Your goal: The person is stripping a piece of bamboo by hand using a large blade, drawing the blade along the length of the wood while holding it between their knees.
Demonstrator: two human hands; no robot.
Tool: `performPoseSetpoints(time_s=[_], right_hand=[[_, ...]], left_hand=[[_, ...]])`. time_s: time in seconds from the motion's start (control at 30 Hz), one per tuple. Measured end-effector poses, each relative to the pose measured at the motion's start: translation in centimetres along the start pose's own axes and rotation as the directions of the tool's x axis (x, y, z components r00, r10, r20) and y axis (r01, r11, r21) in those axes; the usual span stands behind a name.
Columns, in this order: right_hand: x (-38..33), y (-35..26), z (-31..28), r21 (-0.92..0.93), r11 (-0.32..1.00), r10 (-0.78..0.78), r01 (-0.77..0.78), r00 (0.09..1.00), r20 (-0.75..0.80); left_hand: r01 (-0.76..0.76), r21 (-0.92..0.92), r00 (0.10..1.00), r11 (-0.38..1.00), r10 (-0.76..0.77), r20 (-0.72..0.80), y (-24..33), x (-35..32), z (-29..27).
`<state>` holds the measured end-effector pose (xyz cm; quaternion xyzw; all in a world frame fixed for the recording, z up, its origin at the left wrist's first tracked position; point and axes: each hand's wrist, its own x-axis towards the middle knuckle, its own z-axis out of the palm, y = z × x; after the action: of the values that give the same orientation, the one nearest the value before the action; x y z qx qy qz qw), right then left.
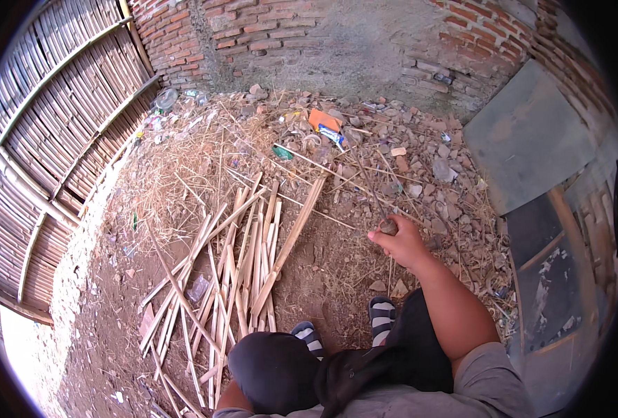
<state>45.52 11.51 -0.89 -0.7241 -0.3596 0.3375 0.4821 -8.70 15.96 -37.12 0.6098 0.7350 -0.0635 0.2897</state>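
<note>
Over the rubble-strewn dirt (337, 251), the right hand (401, 242) has its grip closed around a small stone (388, 226).

Bare dirt ground (337, 258) here, strewn with dry straw and rubble, running up to a red brick wall (267, 35) with a grey plastered patch. Woven bamboo fence (51, 132) on the left, what look like dark flat boards (525, 132) leaning right, all in bright daylight.
</note>
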Motion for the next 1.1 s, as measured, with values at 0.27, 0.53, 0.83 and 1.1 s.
performPoseSetpoints(time_s=[0.27,0.53,0.83,1.1], right_hand=[[0.6,1.5,-0.3,-0.092,0.994,-0.060,0.062,0.998,0.024],[-1.8,1.0,-1.9,-0.097,0.980,-0.168,0.175,0.983,0.072],[-3.3,2.1,-4.6,-0.036,0.964,-0.257,0.264,0.957,0.132],[-5.1,1.6,-6.5,-0.156,0.913,-0.352,0.377,0.921,0.164]], left_hand=[[0.022,-0.110,0.998,0.994,-0.028,-0.056,0.5,-4.7,-4.1],[0.084,-0.398,0.974,0.914,-0.160,-0.162,-2.0,-13.5,-10.0],[-0.033,-0.750,0.965,0.660,-0.174,-0.195,-2.9,-26.8,-16.8],[-0.172,-0.632,0.983,0.756,0.087,-0.164,7.8,-35.5,-21.4]])
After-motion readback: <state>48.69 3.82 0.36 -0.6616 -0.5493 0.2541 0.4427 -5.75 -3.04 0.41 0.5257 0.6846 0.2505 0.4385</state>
